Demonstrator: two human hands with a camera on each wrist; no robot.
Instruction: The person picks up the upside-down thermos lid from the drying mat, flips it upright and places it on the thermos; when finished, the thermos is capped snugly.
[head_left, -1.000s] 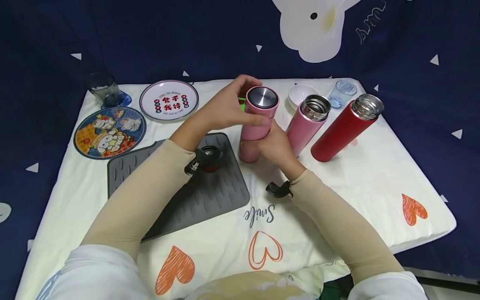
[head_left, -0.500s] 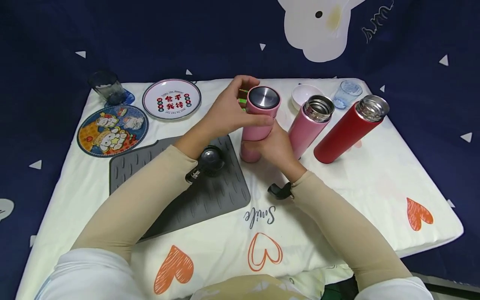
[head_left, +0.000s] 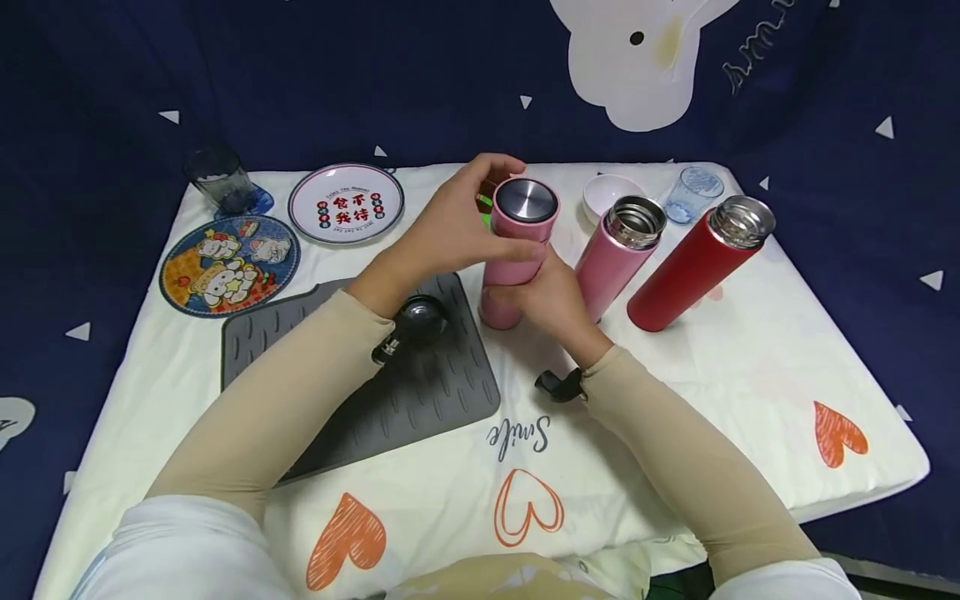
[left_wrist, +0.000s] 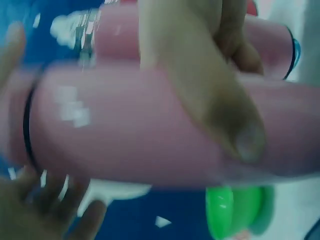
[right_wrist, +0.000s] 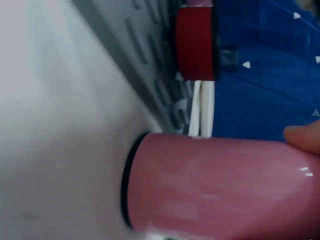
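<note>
A pink, metal-topped cylindrical flask (head_left: 512, 272) is standing upright — left hand (head_left: 457, 223) gripping its top, right hand (head_left: 551, 293) clasping below.

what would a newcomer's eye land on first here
Probably the silver-topped pink bottle near the middle of the head view, with the left hand around its upper part and the right hand gripping lower down. Next might come the open-mouthed red bottle, off to the right, and the colourful cartoon-printed disc at the left.
</note>
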